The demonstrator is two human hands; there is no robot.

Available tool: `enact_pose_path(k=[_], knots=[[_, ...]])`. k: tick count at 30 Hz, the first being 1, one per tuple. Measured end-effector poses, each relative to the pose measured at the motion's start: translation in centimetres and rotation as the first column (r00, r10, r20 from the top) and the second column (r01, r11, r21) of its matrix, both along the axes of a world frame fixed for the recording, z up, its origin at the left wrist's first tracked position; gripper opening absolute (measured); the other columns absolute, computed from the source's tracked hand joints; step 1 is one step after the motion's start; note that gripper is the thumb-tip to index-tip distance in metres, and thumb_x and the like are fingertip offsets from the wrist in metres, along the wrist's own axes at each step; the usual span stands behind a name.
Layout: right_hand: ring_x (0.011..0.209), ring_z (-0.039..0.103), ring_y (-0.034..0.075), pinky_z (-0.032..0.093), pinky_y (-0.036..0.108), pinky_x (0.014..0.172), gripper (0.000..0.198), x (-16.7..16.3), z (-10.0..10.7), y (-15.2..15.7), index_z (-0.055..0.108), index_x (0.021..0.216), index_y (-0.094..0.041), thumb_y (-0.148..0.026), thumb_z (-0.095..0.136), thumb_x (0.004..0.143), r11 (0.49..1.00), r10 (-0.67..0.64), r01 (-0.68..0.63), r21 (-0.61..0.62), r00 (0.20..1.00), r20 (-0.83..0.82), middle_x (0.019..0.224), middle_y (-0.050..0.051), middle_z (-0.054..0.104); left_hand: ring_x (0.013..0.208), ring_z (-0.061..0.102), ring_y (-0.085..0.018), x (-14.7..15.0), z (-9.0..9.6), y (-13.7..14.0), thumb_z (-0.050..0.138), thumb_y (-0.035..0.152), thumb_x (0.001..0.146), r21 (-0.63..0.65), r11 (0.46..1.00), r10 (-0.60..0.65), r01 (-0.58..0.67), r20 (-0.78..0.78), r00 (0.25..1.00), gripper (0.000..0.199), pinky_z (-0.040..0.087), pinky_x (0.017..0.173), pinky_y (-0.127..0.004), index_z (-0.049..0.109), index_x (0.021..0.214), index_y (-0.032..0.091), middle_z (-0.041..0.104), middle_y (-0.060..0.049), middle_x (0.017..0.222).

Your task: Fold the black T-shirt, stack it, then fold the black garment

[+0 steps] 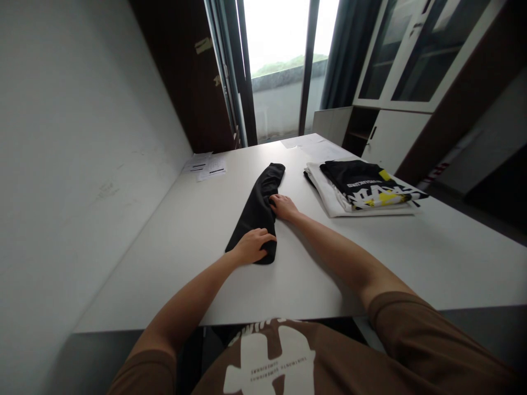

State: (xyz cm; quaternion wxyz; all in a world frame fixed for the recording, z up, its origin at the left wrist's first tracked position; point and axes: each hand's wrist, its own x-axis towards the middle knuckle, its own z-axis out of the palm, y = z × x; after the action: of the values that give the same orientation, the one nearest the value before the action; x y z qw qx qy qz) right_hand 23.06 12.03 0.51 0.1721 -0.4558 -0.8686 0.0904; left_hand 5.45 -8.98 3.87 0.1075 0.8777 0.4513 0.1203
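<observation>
A black garment (257, 206), folded into a long narrow strip, lies slantwise on the white table (173, 241). Its far part bends to the right and shows wrinkles. At its near end, my left hand (253, 246) rests on top with fingers curled over the cloth toward the right edge. Farther up, my right hand (284, 207) grips the right edge with bent fingers. What kind of garment it is cannot be made out.
To the right sits a stack of folded shirts (362, 186), black with white and yellow print over white ones. Paper sheets (212, 167) lie by the left wall, with more papers (317, 147) at the far edge. A cabinet (395, 131) stands behind on the right.
</observation>
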Motion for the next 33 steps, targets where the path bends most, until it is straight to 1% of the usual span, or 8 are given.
enact_pose_path(k=[10, 15, 24, 33], knots=[[0.140, 0.065, 0.034, 0.045, 0.048, 0.122, 0.038, -0.03, -0.07, 0.18, 0.071, 0.143, -0.022, -0.033, 0.058, 0.109, 1.000, 0.004, -0.004, -0.003, 1.000, -0.003, 0.151, 0.016, 0.071, 0.117, 0.067, -0.029, 0.03, 0.09, -0.07, 0.066, 0.011, 0.088, -0.011, 1.000, 0.006, -0.006, 0.000, 1.000, 0.049, 0.055, 0.112, -0.042, 0.074, 0.135, 0.022, 0.071, -0.009, 0.120], [0.141, 0.064, 0.034, 0.045, 0.048, 0.123, 0.038, -0.01, -0.23, 0.23, 0.071, 0.143, -0.022, -0.033, 0.058, 0.109, 1.000, 0.002, -0.002, 0.001, 1.000, -0.010, 0.152, 0.016, 0.070, 0.116, 0.067, -0.028, -0.01, 0.10, -0.05, 0.066, 0.010, 0.087, -0.018, 1.000, 0.010, -0.010, -0.001, 1.000, 0.050, 0.055, 0.112, -0.041, 0.074, 0.135, 0.024, 0.071, -0.008, 0.119], [0.143, 0.063, 0.033, 0.044, 0.046, 0.124, 0.038, -0.01, -0.18, 0.13, 0.070, 0.144, -0.022, -0.035, 0.058, 0.110, 1.000, -0.001, 0.001, -0.003, 1.000, 0.009, 0.154, 0.015, 0.069, 0.116, 0.067, -0.028, 0.01, 0.20, -0.08, 0.065, 0.009, 0.087, -0.024, 1.000, 0.010, -0.010, -0.005, 1.000, 0.050, 0.054, 0.112, -0.041, 0.074, 0.135, 0.024, 0.070, -0.008, 0.120], [0.141, 0.064, 0.033, 0.045, 0.047, 0.123, 0.038, 0.01, 0.20, -0.21, 0.071, 0.143, -0.021, -0.032, 0.059, 0.109, 1.000, -0.001, 0.001, -0.003, 1.000, 0.003, 0.153, 0.016, 0.070, 0.117, 0.066, -0.028, -0.06, 0.16, 0.05, 0.066, 0.008, 0.085, -0.036, 0.999, 0.004, -0.004, 0.003, 1.000, 0.052, 0.055, 0.112, -0.042, 0.074, 0.134, 0.024, 0.070, -0.008, 0.120]])
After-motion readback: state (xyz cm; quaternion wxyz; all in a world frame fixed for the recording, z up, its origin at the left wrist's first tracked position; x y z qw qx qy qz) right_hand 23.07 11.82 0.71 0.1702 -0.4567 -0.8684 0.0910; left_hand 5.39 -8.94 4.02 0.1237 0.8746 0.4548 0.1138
